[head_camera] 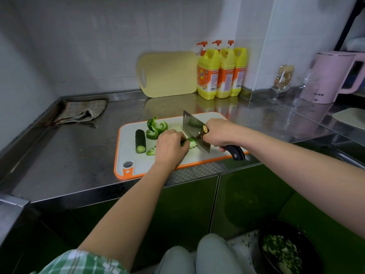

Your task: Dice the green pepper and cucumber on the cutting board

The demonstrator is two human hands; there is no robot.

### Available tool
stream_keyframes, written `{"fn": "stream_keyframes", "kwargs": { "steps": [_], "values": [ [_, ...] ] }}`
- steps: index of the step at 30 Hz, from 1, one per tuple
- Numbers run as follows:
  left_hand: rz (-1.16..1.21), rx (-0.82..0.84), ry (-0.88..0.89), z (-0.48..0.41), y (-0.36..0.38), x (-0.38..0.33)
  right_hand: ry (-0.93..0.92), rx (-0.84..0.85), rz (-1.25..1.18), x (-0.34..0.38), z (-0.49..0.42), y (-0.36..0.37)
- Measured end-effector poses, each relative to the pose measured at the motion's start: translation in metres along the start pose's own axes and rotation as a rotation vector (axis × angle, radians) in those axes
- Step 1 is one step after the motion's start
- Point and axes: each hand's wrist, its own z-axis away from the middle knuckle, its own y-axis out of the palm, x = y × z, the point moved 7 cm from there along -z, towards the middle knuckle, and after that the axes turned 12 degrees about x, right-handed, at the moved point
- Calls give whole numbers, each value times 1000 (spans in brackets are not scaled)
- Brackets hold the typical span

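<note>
On the orange-rimmed white board (126,153), left hand (169,147) curls onto a green cucumber chunk (192,143), right hand (219,133) grips the black-handled cleaver (194,131).

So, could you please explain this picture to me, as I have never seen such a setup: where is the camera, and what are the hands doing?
There is no machine here: one camera sits on a person's head, looking down at their own two bare hands. The right hand grips a cleaver by its black handle. The left hand, fingers curled, holds down a green piece, probably cucumber, beside the blade. They work on an orange-rimmed cutting board on a steel counter. Also on the board lie a cucumber chunk and green pepper pieces. Behind stand a yellow board, three detergent bottles and a pink kettle.
</note>
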Motion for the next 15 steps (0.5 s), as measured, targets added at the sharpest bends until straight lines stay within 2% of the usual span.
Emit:
{"fn": "stream_keyframes", "kwargs": {
  "steps": [5, 8, 12, 15],
  "values": [
    [28, 33, -5, 0, 1, 0, 26, 0, 15, 2, -3, 9],
    [32, 26, -11, 0, 1, 2, 19, -69, -1, 1, -9, 15],
    [48, 28, -22, -1, 1, 3, -28, -160, -135, -8, -15, 16],
    [72, 31, -36, -1, 2, 5, -54, -168, -181, -12, -11, 8]
  ]
}}
